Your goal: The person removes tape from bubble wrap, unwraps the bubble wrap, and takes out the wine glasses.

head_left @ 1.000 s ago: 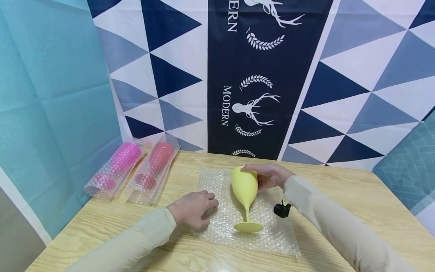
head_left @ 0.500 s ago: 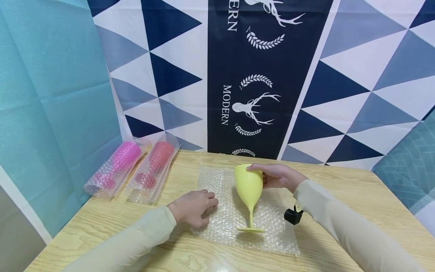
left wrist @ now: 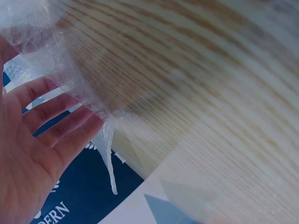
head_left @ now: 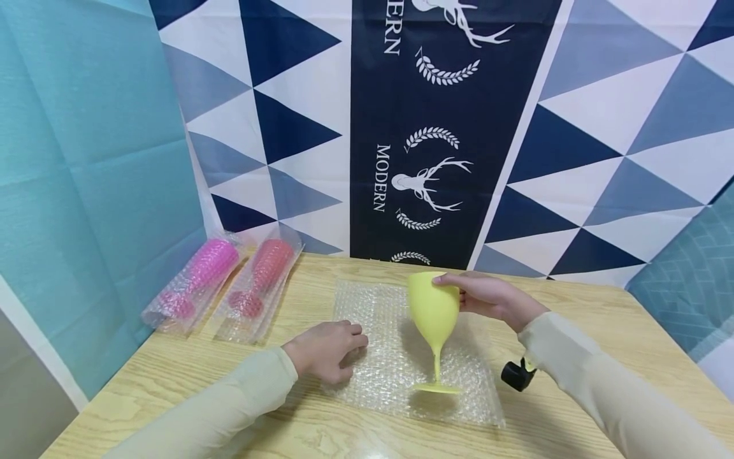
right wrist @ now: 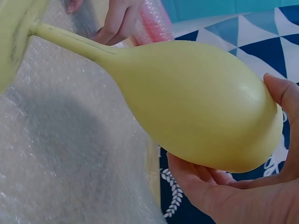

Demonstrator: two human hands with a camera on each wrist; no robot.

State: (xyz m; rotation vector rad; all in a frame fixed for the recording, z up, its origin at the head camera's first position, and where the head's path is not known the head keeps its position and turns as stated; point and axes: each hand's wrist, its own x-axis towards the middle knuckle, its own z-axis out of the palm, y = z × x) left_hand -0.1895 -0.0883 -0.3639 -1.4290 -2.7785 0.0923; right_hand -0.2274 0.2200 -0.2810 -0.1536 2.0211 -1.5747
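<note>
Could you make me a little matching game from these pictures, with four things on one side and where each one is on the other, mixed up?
1. Yellow goblet
2. Bubble wrap sheet
3. Left hand
4. Pink goblet

A. Wrapped, lying toward the table's far left
B. Spread out flat in the middle, with something held over it
C. Held by its bowl in the right hand
D. At the left edge of the spread wrap, fingers touching it

Right pairs: 1-C, 2-B, 3-D, 4-A.
</note>
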